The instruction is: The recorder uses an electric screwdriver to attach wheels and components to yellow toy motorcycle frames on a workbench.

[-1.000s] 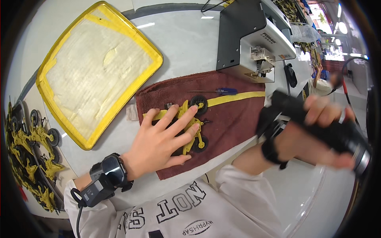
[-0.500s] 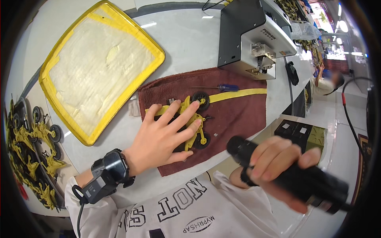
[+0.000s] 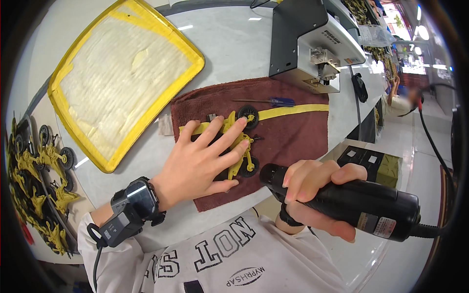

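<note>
My left hand (image 3: 195, 156) lies palm down with spread fingers over a yellow toy motorbike (image 3: 248, 138). Its fingertips press on the yellow frame, and the palm hides part of the toy. Two black wheels show: the far wheel (image 3: 248, 116) and a nearer one, partly covered. Under the toy is a brown towel (image 3: 298, 146) with a yellow stripe. My right hand (image 3: 312, 188) is wrapped round a black corded electric screwdriver (image 3: 366, 202). The tool's nose points left, close to the near wheel and apart from it as far as I can see.
A blue-handled screwdriver (image 3: 282, 102) lies at the towel's far side. Beyond stands a grey-black machine (image 3: 298, 53). A yellow-rimmed tray (image 3: 193, 73) is far left, several yellow toys (image 3: 58, 161) left. Black boxes (image 3: 359, 158) sit low on the right; another person (image 3: 403, 105) is beyond.
My right hand has brought the electric screwdriver leftward, nearer to the toy motorbike's near wheel. My left hand has stayed on the toy almost unmoved.
</note>
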`<state>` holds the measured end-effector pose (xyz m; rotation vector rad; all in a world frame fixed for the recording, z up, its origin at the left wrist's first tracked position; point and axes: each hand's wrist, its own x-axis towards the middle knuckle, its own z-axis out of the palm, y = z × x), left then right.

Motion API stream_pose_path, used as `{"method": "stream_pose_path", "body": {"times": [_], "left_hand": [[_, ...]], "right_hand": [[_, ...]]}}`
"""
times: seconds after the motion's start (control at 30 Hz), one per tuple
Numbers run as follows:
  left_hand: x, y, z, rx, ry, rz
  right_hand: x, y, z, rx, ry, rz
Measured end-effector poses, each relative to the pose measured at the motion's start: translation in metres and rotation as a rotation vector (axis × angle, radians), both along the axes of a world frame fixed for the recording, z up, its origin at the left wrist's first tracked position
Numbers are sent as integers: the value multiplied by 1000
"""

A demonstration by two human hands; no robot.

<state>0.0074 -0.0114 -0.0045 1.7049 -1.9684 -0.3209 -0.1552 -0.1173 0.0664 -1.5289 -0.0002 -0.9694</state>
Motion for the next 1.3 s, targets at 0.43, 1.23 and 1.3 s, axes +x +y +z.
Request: {"method": "stream_pose_path", "body": {"times": [0.43, 1.23, 1.3], "left_hand": [[2, 1, 5, 45, 0, -42], [3, 7, -7, 21, 26, -2], [2, 8, -8, 35, 30, -8]], "right_hand": [[11, -66, 67, -40, -159, -397], [14, 17, 14, -105, -46, 152], [17, 18, 7, -83, -35, 147]]}}
